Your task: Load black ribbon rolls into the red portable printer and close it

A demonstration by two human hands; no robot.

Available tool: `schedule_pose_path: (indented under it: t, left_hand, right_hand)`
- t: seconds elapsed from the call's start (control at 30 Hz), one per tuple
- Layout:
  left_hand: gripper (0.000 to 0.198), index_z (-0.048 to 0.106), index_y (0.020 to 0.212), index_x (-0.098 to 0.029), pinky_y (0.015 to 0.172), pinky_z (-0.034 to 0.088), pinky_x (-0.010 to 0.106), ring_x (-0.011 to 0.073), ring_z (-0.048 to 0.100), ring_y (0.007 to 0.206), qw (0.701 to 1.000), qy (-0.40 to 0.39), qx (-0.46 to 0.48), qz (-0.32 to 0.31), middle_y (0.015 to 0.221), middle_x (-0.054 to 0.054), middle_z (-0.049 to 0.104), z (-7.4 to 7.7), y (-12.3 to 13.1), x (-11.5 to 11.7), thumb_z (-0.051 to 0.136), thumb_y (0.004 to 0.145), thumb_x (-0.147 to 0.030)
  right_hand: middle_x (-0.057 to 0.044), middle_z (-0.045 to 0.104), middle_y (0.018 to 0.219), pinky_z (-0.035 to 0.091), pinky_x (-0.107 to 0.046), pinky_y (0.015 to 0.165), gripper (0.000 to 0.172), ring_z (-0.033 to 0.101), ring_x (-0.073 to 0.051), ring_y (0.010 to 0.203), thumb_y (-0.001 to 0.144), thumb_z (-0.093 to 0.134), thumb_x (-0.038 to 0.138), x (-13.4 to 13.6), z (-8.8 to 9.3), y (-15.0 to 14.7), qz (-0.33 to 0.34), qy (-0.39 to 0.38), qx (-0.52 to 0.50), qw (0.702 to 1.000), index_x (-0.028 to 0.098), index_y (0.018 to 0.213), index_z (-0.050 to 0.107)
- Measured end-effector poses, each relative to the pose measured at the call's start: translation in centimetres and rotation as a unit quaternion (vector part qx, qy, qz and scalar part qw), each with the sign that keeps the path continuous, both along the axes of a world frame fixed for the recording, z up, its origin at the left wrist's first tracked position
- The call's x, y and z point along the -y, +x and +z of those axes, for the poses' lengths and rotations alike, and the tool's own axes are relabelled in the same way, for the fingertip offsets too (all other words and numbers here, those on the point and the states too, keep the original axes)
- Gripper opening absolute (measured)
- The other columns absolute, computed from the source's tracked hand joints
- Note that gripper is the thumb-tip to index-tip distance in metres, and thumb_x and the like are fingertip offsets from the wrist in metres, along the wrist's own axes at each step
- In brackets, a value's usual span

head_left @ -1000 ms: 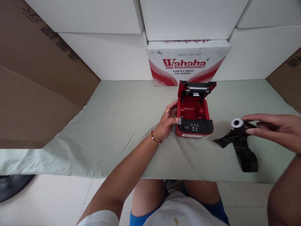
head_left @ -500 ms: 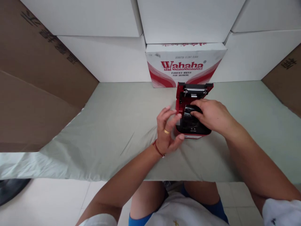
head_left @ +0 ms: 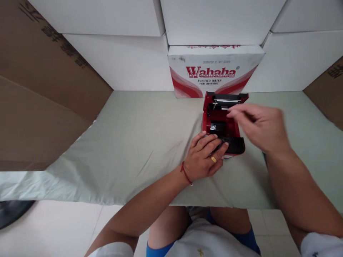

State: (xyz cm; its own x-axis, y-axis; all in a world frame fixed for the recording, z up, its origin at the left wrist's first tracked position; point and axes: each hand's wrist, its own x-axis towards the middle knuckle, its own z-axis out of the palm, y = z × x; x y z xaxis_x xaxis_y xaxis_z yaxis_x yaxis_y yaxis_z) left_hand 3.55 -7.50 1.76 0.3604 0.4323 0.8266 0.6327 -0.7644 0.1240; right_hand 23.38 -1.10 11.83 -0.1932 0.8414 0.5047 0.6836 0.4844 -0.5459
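A small red and black printer [head_left: 237,145] stands on the cloth with its lid [head_left: 226,98] raised, showing a roller and metal bar under it. Inside the red compartment, a shiny black curved piece [head_left: 218,127] sits toward the left. My left hand [head_left: 205,155], wearing a ring and a red cord bracelet, lies with fingers stretched out over the printer's black front part. Above the compartment's right side, close to the lid, my right hand [head_left: 261,125] is slightly blurred. Its thumb and fingertips are pinched together; whether anything is between them I cannot make out.
A Wahaha water carton [head_left: 214,73] stands right behind the printer, against stacked white boxes [head_left: 115,60]. Brown cardboard panels close in the left side [head_left: 48,107] and the right side [head_left: 329,82]. Light green cloth [head_left: 134,132] covers the table, its front edge just before my lap.
My right hand has lifted out of the printer's compartment and moved up and right. My left hand has come down from beside the printer onto its front. More of the red interior shows.
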Motion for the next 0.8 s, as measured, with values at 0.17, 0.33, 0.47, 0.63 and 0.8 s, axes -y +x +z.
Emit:
schedule_pose_path:
  t: [0.17,0.33,0.47,0.63,0.8]
  left_hand:
    - [0.037,0.07,0.136,-0.023,0.13,0.044,0.044,0.022,0.072,0.127,1.0,-0.005,-0.003,-0.002,0.117,0.005,0.081,0.0,0.1,0.2,0.065,0.099,-0.025]
    - [0.034,0.072,0.133,-0.022,0.128,0.045,0.044,0.023,0.068,0.128,1.0,-0.004,-0.007,-0.012,0.118,0.006,0.078,0.1,0.2,0.2,0.065,0.1,-0.025]
    - [0.032,0.073,0.132,-0.023,0.128,0.044,0.043,0.0222,0.067,0.125,1.0,-0.003,-0.008,-0.004,0.118,0.006,0.077,0.1,0.6,0.5,0.065,0.101,-0.024]
    - [0.033,0.075,0.133,-0.026,0.129,0.04,0.041,0.0217,0.066,0.124,0.999,-0.005,-0.021,0.025,0.116,0.006,0.077,0.2,1.1,1.0,0.068,0.1,-0.026]
    - [0.036,0.074,0.136,-0.028,0.127,0.04,0.042,0.0222,0.067,0.121,0.999,-0.004,-0.025,0.026,0.117,0.006,0.078,-0.1,1.0,1.1,0.068,0.1,-0.027]
  right_hand:
    - [-0.013,0.082,0.133,0.063,-0.04,0.091,0.041,0.078,-0.025,0.113,0.109,0.063,0.048,-2.4,-0.3,1.8,-0.072,0.096,-0.127,0.985,0.025,0.141,0.074]
    - [-0.008,0.082,0.135,0.057,-0.05,0.115,0.04,0.075,-0.026,0.128,0.111,0.058,0.054,-3.4,-2.1,1.9,0.003,0.017,-0.11,0.994,0.029,0.136,0.078]
    - [-0.007,0.083,0.131,0.059,-0.047,0.113,0.033,0.077,-0.026,0.124,0.112,0.058,0.046,-0.8,-2.2,2.0,0.014,0.048,-0.077,0.996,0.03,0.127,0.083]
    - [-0.008,0.083,0.134,0.059,-0.05,0.115,0.032,0.077,-0.028,0.128,0.111,0.058,0.039,2.0,-2.9,2.8,0.031,0.057,-0.036,0.997,0.03,0.131,0.081]
    - [-0.005,0.086,0.127,0.055,-0.057,0.122,0.029,0.079,-0.028,0.126,0.11,0.057,0.032,3.9,-4.3,3.3,0.048,0.03,0.009,0.998,0.032,0.12,0.084]
